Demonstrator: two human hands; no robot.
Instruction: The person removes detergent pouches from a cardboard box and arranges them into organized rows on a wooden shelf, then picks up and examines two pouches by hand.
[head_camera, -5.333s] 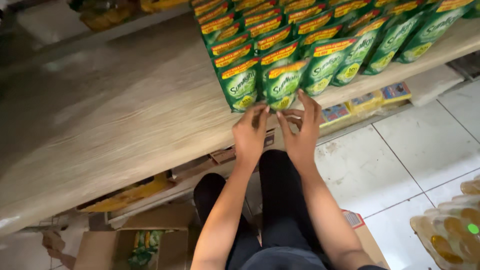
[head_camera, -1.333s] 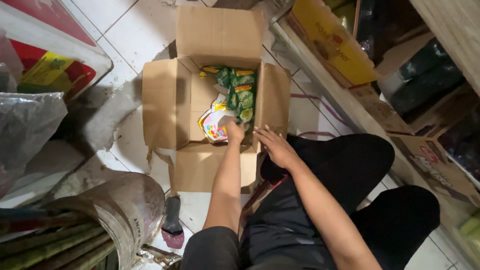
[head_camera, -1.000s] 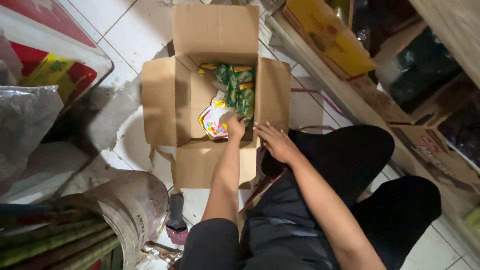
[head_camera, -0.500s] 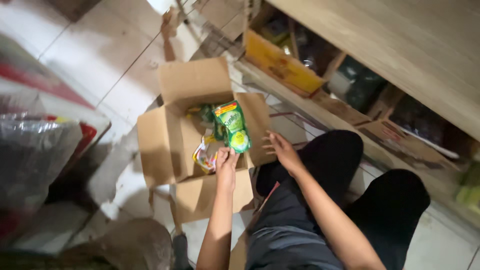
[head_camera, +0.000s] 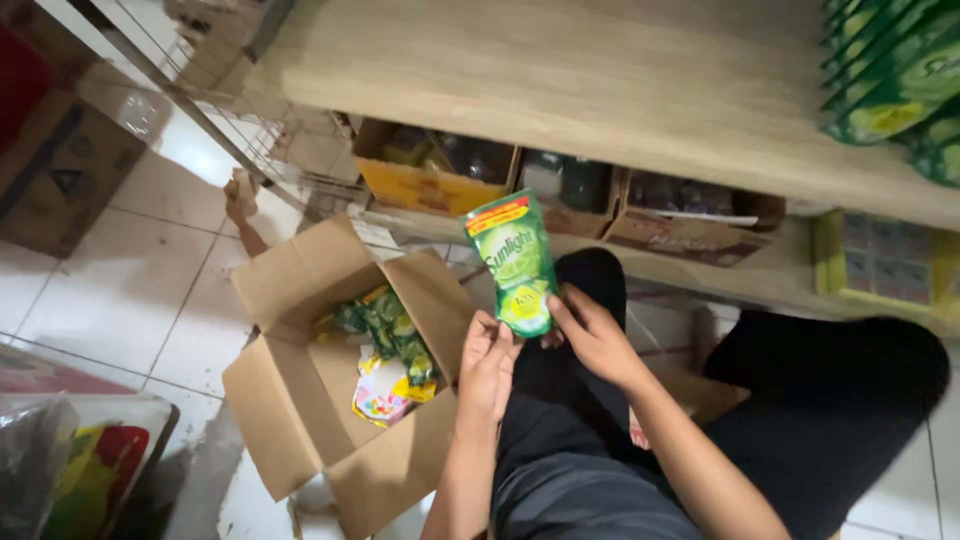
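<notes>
You are holding one green refill pouch (head_camera: 512, 262) upright above your lap, left hand (head_camera: 487, 365) and right hand (head_camera: 590, 335) pinching its lower edge with their fingers. Half a second ago it was just rising from the open cardboard box (head_camera: 300, 400). More pouches are lying there; others are already standing on the wooden shelf (head_camera: 600, 90), far right.

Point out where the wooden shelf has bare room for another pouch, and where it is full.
The wooden shelf is bare from its left end across to the green pouches packed at its right end. Both hands, left hand and right hand, hold one green pouch below that bare stretch.
</notes>
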